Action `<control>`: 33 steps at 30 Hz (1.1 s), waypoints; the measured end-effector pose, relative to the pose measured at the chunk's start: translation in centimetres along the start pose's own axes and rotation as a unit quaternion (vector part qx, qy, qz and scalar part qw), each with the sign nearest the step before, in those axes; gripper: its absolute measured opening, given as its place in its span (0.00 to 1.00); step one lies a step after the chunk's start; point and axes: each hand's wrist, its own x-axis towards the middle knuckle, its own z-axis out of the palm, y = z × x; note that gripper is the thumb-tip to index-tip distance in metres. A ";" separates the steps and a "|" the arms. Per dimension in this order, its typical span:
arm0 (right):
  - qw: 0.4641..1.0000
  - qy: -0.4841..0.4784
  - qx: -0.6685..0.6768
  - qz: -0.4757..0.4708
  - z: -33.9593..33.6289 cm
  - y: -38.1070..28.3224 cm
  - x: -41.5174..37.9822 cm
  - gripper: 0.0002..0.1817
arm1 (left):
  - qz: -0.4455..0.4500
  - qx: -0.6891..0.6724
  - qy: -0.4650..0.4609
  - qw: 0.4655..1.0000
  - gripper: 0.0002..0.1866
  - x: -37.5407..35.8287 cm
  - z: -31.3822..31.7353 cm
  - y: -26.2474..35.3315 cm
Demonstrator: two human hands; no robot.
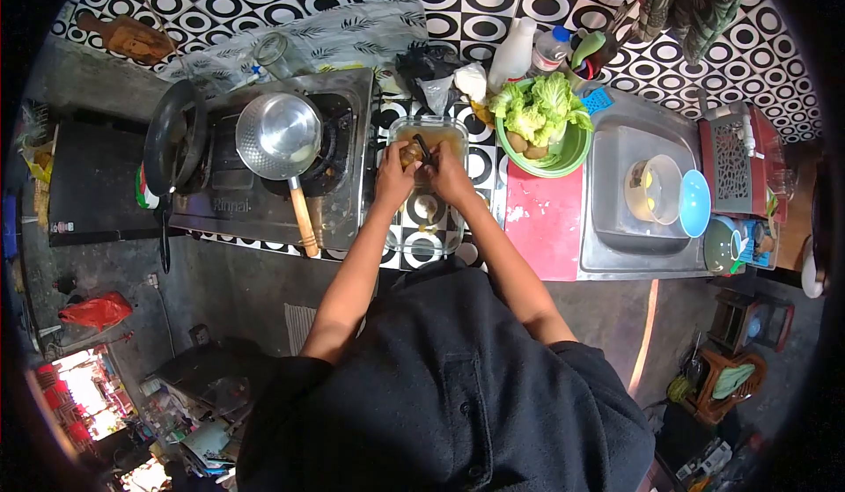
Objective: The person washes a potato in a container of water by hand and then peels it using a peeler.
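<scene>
My left hand (pixel 398 173) is closed round a small brown potato (pixel 410 154) over a clear glass dish (pixel 426 237) on the patterned counter. My right hand (pixel 450 175) grips a dark-handled peeler (pixel 423 149) that touches the potato from the right. Both hands are close together above the dish's far half. Brownish water and a few bits show inside the dish. The fingertips and the tool's blade are partly hidden.
To the left, a steel saucepan (pixel 279 136) and a black frying pan (pixel 175 137) sit on the stove (pixel 251 209). A green basin (pixel 546 168) of lettuce stands right, beside a red board (pixel 543 223) and a steel sink (pixel 642 265). Bottles (pixel 513 56) stand behind.
</scene>
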 end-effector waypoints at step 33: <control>0.997 0.035 -0.055 -0.042 -0.2 3.0 0.7 0.23 | -0.040 0.063 0.002 0.997 0.25 -0.4 -0.7 1.9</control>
